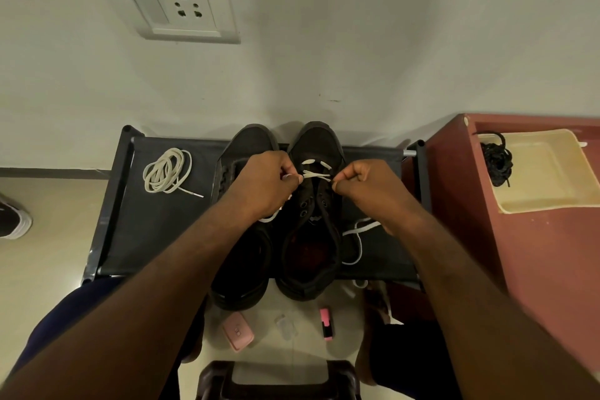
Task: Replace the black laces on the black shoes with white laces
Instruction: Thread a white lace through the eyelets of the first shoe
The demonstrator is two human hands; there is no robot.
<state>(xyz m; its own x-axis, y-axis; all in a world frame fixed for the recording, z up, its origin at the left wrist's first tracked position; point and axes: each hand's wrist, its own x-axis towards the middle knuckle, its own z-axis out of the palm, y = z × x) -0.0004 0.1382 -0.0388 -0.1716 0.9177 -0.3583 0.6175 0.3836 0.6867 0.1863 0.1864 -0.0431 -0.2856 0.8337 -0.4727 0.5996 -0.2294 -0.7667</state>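
Observation:
Two black shoes stand side by side, toes toward the wall, on a dark fabric rack (146, 230). The right shoe (313, 237) has a white lace (316, 172) threaded through its front eyelets. My left hand (263, 185) pinches one end of that lace at the shoe's left side. My right hand (367, 182) pinches the other end at the right side. Slack from the lace trails down past the shoe on the right. The left shoe (242, 269) is partly hidden under my left forearm. A second white lace (167, 170) lies coiled on the rack's left part.
A cream tray (548, 178) on a reddish cabinet (545, 269) at the right holds a bundle of black laces (496, 159). On the floor near me lie a pink phone (238, 331), a pink marker (325, 323) and a clear plastic piece (285, 325). A wall socket (175, 5) is above.

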